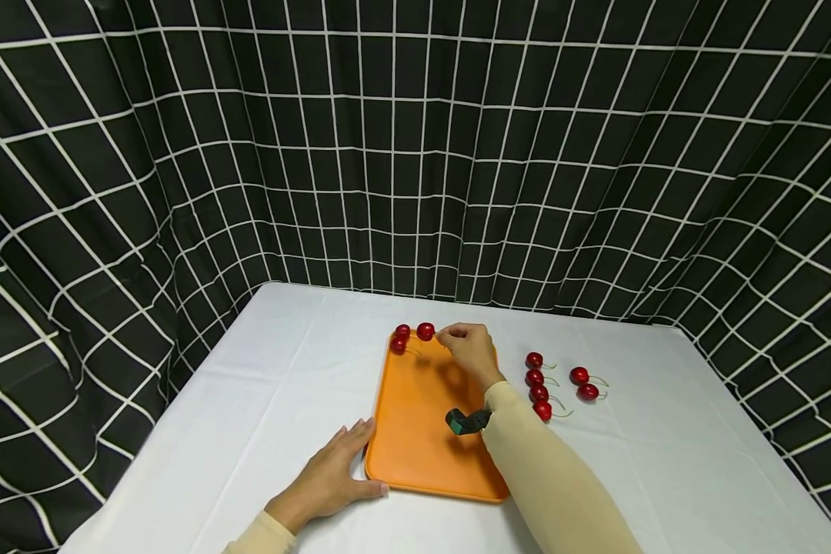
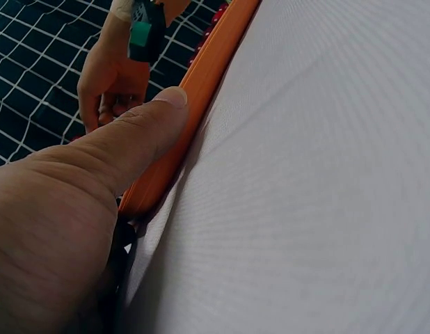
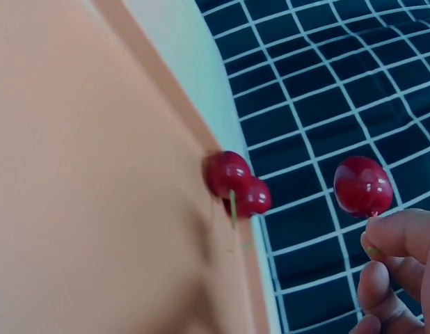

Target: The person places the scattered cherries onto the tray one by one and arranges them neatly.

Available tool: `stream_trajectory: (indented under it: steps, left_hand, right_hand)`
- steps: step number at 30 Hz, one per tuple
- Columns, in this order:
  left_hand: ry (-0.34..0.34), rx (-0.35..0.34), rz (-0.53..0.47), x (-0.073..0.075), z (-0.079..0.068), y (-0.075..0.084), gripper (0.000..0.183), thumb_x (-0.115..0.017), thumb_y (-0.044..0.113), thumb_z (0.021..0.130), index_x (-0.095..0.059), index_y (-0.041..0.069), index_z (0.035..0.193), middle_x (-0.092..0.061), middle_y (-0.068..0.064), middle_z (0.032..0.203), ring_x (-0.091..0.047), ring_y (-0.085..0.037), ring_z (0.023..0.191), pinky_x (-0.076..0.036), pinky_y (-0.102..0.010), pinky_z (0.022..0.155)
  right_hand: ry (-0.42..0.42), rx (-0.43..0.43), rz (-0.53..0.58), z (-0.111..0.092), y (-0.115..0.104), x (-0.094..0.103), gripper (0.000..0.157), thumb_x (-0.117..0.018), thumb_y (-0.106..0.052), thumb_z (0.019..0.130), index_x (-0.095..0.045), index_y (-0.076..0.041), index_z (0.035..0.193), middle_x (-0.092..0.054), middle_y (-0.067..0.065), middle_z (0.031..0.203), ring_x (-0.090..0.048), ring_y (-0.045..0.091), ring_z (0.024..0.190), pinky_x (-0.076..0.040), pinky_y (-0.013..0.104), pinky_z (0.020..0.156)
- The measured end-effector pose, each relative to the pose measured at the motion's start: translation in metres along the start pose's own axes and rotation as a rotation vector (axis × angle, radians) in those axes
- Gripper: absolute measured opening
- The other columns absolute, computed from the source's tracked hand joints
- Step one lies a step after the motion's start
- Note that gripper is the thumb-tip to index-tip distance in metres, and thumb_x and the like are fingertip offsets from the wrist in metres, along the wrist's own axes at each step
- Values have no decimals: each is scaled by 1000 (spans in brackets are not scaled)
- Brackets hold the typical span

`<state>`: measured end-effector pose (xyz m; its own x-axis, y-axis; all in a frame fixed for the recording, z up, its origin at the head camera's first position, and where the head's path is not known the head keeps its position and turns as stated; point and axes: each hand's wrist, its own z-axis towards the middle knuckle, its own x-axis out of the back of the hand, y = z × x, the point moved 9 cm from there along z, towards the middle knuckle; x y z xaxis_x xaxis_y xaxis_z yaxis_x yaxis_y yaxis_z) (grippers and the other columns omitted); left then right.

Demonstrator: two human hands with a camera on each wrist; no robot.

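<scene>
My right hand [image 1: 472, 350] pinches a red cherry [image 1: 425, 332] by its stem, holding it above the far end of the orange tray [image 1: 422, 415]. In the right wrist view that cherry [image 3: 363, 186] hangs apart from two others. Those two cherries [image 3: 229, 174] lie together in the tray's far left corner, one partly behind the other. At the near left corner, my left hand [image 1: 328, 473] rests against the tray with its fingers along the left side and its thumb [image 2: 142, 136] on the front rim.
Right of the tray, several cherries [image 1: 538, 393] form a column on the white tablecloth [image 1: 305, 369], stems pointing right. Two more cherries [image 1: 587, 392] lie farther right. A black curtain with a white grid [image 1: 360, 177] encloses the table at the back and sides.
</scene>
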<state>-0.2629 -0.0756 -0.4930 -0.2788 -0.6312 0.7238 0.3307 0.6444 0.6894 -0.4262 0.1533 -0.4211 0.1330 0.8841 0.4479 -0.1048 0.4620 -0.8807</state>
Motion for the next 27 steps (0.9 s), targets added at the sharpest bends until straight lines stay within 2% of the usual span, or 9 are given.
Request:
stream_trajectory:
  steps: [11, 17, 24, 27]
  left_hand:
    - [6, 0, 17, 1, 0, -1, 104, -74, 62, 71, -36, 4, 149, -31, -9, 154, -22, -33, 141, -17, -54, 113]
    - [4, -5, 39, 0, 0, 0, 105, -73, 63, 71, -36, 3, 148, -31, -7, 154, -24, -29, 141, -16, -51, 114]
    - [19, -8, 38, 2, 1, 0, 104, -74, 62, 71, -37, 3, 147, -32, -8, 153, -25, -29, 141, -18, -51, 114]
    - [19, -4, 28, 2, 1, 0, 104, -75, 61, 71, -37, 3, 148, -32, -10, 153, -25, -31, 140, -18, -52, 113]
  right_hand:
    - [-43, -92, 35, 0, 13, -33, 11, -75, -19, 84, -77, -8, 86, -70, 1, 82, -58, 20, 75, -49, 29, 63]
    - [-46, -69, -12, 0, 16, -44, 12, -76, -18, 83, -77, -6, 85, -70, 2, 79, -56, 19, 69, -46, 26, 57]
    - [-52, -105, -94, 1, 19, -52, 9, -76, -18, 82, -77, -9, 82, -69, -1, 80, -54, 21, 75, -46, 28, 61]
    - [-58, -143, -110, -1, 22, -54, 8, -77, -18, 82, -77, -10, 82, -67, -1, 78, -55, 21, 72, -46, 28, 59]
